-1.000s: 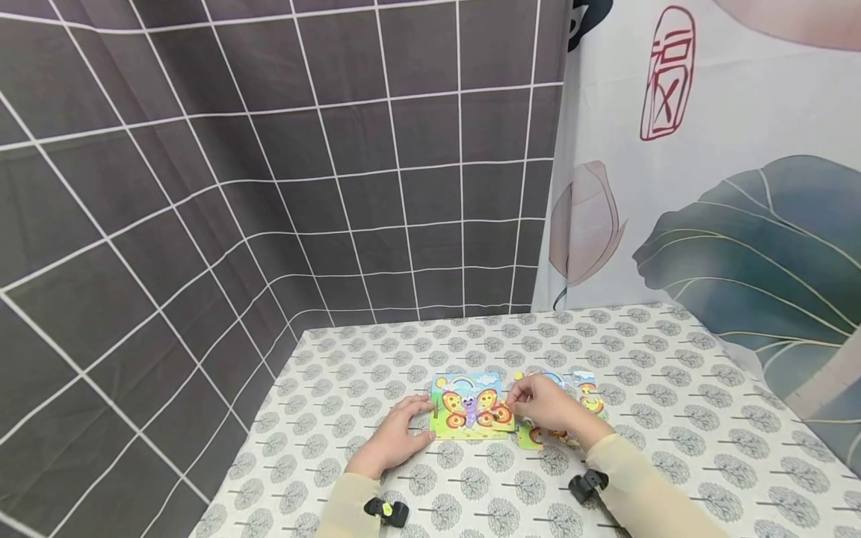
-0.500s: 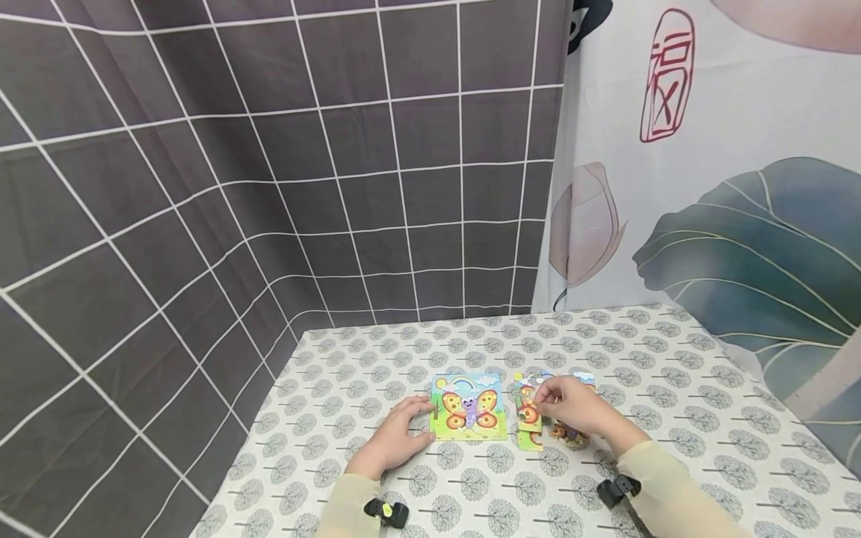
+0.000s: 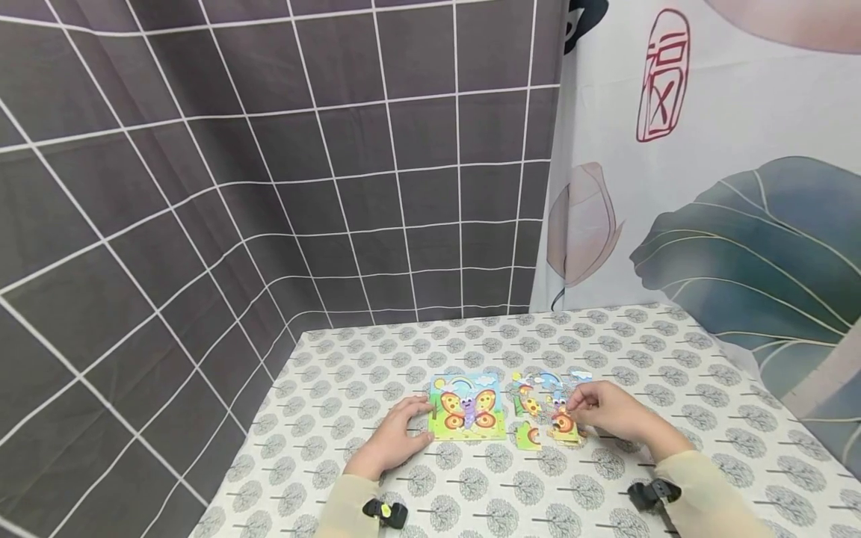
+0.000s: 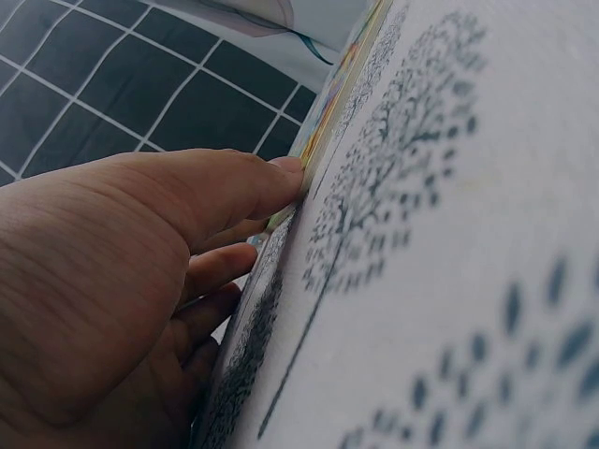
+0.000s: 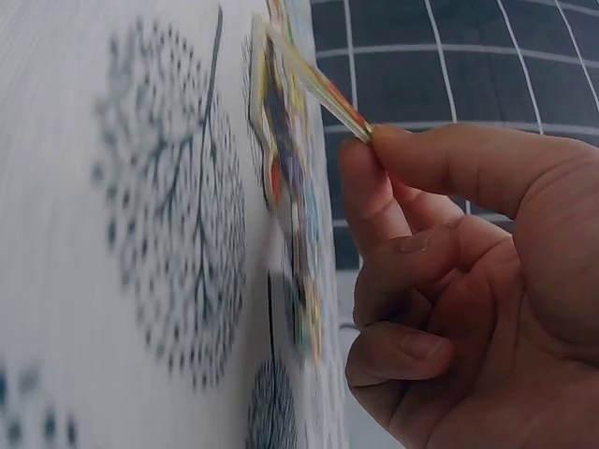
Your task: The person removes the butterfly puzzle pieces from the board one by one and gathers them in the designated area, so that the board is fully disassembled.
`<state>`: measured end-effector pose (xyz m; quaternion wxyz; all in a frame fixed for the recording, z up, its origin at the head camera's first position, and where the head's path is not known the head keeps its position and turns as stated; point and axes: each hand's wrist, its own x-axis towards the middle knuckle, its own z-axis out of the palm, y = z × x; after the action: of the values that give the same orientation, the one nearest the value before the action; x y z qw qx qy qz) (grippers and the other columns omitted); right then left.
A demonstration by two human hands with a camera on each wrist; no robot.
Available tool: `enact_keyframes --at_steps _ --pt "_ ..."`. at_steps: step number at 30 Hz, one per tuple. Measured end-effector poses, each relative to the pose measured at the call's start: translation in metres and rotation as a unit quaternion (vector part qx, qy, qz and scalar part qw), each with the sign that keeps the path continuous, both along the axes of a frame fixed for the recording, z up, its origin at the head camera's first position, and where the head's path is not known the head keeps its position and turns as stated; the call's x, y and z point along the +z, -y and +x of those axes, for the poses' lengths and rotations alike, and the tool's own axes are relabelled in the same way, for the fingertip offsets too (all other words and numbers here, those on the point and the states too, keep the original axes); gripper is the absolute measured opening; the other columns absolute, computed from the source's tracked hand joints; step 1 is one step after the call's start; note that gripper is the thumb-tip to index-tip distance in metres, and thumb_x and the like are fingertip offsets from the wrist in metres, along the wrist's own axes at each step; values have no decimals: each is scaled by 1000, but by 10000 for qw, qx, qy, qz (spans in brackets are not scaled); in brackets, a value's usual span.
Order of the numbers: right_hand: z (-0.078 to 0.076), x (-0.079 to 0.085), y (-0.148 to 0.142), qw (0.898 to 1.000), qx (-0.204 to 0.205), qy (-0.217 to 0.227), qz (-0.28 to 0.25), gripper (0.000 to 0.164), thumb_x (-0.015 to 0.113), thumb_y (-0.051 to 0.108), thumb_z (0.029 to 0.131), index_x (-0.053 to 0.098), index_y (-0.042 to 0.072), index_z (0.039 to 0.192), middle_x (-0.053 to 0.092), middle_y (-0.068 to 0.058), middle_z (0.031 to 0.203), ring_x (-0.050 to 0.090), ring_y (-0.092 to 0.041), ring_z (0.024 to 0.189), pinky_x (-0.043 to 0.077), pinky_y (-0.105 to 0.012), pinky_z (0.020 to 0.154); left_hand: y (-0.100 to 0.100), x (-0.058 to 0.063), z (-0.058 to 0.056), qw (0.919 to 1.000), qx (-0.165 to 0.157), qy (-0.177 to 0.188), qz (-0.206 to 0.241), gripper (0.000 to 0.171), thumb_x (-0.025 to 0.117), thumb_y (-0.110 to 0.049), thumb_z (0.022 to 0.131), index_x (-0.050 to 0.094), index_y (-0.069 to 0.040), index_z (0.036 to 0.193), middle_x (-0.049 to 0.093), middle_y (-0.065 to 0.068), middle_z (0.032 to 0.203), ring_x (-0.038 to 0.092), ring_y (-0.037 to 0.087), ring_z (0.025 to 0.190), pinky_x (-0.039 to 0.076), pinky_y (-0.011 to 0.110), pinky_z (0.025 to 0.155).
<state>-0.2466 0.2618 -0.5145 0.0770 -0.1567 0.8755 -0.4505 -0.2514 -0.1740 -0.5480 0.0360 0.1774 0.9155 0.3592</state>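
Observation:
A square butterfly picture (image 3: pixel 468 396) lies flat on the patterned cloth. My left hand (image 3: pixel 392 441) rests at its left edge, fingertips and thumb touching it; in the left wrist view, the thumb (image 4: pixel 234 187) reaches that edge. To the right, my right hand (image 3: pixel 615 415) pinches a jigsaw piece (image 5: pixel 323 89) between thumb and forefinger. The piece is tilted, its lower end over other pieces. Below the picture's right side lies a green corner piece (image 3: pixel 528 436). A butterfly-wing piece (image 3: pixel 528 403) lies above it. My right fingers partly hide the pieces beside them.
The tablecloth (image 3: pixel 471 486) has a grey tree print. Behind it hang a dark grid curtain (image 3: pixel 350 202) and a white floral curtain (image 3: pixel 605 112). Both wrists carry a black strapped device, one of them on the left wrist (image 3: pixel 385 512).
My right hand has moved right, away from the butterfly picture, carrying the jigsaw piece across the loose pieces to their right side. My left hand stays in place.

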Motion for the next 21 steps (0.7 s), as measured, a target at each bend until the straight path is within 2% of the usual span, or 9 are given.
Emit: enact_keyframes --at_steps 3,12,21 --pt "1 -1 -12 10000 53 4 -23 11 77 8 88 72 5 98 66 -5 85 59 -16 73 53 -25 62 0 0 0 10000 -15 -8 20 53 77 -28 92 64 -19 142 47 -1 159 38 32 150 29 62 123" --pt "4 -5 -45 9994 249 210 -104 13 73 6 88 72 3 101 67 -6 86 57 -14 72 51 -26 65 0 1 0 10000 -45 -39 13 53 77 -27 92 64 -18 142 47 0 159 38 32 150 29 62 123" --pt "10 -7 -59 9991 99 415 -20 14 74 5 88 72 -2 100 68 -9 84 59 -16 71 50 -25 65 0 -1 0 10000 -16 -3 9 53 77 -27 92 64 -20 143 47 -1 159 37 31 151 29 61 123"
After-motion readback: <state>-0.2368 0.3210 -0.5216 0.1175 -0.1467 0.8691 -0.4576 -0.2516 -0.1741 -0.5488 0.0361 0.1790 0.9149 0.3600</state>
